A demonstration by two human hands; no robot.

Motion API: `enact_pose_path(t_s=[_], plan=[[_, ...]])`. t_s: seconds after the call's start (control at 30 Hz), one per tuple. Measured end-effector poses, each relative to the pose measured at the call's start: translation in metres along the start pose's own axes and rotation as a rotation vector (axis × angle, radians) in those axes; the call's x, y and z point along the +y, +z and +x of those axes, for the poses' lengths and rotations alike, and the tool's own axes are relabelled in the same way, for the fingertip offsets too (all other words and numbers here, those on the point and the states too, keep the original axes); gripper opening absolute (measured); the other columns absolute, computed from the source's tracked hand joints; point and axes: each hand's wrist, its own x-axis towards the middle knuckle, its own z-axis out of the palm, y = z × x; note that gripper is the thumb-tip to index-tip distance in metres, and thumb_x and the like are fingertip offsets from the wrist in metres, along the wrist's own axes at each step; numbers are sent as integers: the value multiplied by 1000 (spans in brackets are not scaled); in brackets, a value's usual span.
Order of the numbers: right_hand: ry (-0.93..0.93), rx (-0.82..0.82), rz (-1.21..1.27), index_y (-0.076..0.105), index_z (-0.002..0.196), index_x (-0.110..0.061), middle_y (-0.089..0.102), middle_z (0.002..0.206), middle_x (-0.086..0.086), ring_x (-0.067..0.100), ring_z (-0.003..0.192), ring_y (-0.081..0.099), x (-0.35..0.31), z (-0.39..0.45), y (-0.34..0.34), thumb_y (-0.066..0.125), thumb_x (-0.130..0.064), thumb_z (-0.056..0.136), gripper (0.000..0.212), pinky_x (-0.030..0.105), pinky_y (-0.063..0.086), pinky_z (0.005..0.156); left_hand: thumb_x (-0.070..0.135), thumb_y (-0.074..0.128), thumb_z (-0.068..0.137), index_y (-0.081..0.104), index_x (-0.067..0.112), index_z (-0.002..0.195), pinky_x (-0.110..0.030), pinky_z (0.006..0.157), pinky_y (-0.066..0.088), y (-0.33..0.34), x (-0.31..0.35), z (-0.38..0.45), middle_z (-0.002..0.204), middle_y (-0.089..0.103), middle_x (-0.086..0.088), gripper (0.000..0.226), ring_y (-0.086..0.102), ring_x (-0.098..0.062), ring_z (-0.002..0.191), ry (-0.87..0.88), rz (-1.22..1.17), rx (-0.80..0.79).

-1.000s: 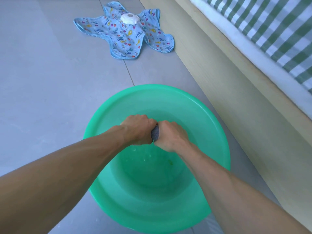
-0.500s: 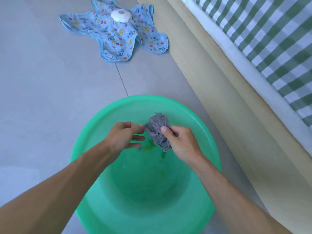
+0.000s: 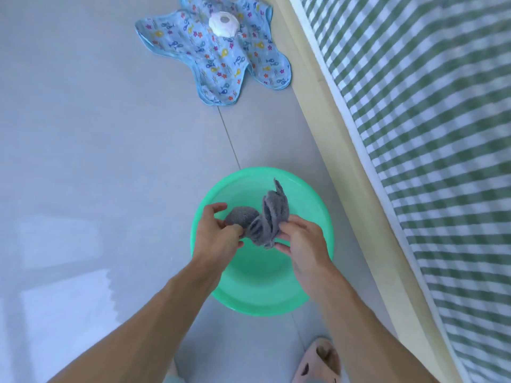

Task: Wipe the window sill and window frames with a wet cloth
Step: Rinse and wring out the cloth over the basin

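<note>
The floor is large pale grey tiles with a thin grout line running up toward the far end, and a patch of daylight lies bright on it at the lower left. Along the right runs a light wooden bed frame, and above it a white-edged mattress covered by a green-and-white checked sheet.

A green plastic basin stands on the floor close beside the frame. Over it, both bare forearms reach out. The left hand has its thumb and fingers curled round one bunched end of a grey cloth, pinching it. The right hand pinches the other part between thumb and fingertips, with the rest of that hand fairly loose. Between the two hands the cloth is twisted and partly opened, and a folded flap stands up above the right hand, over the far half of the basin. The cloth hangs clear of the basin's bottom; whether there is water in there I cannot tell.

Farther along the floor, well apart from the basin, lies a blue star-shaped fabric mat printed with small fish and stars, one arm near the bed frame, with a white round object sitting on it. At the bottom edge a pink slipper shows, just beside the frame.
</note>
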Motion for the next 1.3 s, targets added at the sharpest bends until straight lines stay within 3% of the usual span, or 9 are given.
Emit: enact_pose_path(t_s=[0.23,0.37,0.57,0.67,0.8,1.0,1.1,1.17,1.3], plan=[[19,-24,28,70,86,-19,73,84,2,19,83,65,-78,-34,5,58,-17,89,12,36,45,82,-28,43,77,63,10,100,-23,52,50,-46,62,-29,85,61,-10,49,58,-12,54,63,-42,-199],[-24,-363,-211,72,88,-31,71,91,-7,15,93,63,-107,-39,12,62,-31,63,27,41,48,91,-27,43,80,63,6,96,-21,56,51,-50,72,-46,82,63,-11,42,58,-17,63,37,-148,-226],[-404,-340,-616,62,68,-24,60,60,-16,2,56,52,-111,-44,-11,84,-20,71,23,24,43,60,-5,49,82,68,15,92,-16,52,43,-41,85,-68,80,67,1,29,57,-10,65,81,282,-4],[-602,-391,-835,53,63,-27,60,80,-7,13,77,53,-120,-54,-20,84,-29,71,31,31,41,70,2,41,81,66,8,77,-26,51,35,-33,86,-82,67,54,-10,25,45,-26,61,-26,445,0],[-504,-584,-823,44,56,-20,52,59,-18,11,58,45,-146,-61,-25,81,-22,70,40,30,35,56,4,40,85,59,13,75,-30,59,37,-28,89,-95,71,56,-5,24,49,-26,71,82,488,9],[-133,-667,-340,58,63,-25,56,70,-2,19,71,51,-147,-79,-20,77,-41,67,26,35,38,70,34,49,98,50,14,124,-41,98,41,-25,81,-131,119,54,-7,33,51,-27,113,123,362,436],[60,-741,-70,63,89,-14,61,89,10,24,84,58,-146,-95,-12,75,-21,76,19,40,44,81,54,40,98,63,15,91,-38,93,45,-31,71,-157,104,63,-7,46,59,-24,98,-187,-16,249],[121,-791,-71,59,108,-9,62,97,14,27,91,59,-143,-111,-1,68,-14,62,47,44,46,86,63,41,93,69,20,104,-38,95,47,-38,57,-176,107,70,1,53,65,-19,102,-256,-289,97],[-266,-733,-584,63,116,-27,69,91,2,13,82,63,-136,-142,19,62,-9,68,51,30,53,80,51,69,74,70,16,109,-38,95,48,-63,33,-204,101,74,-4,50,70,-19,96,-122,-458,82]])
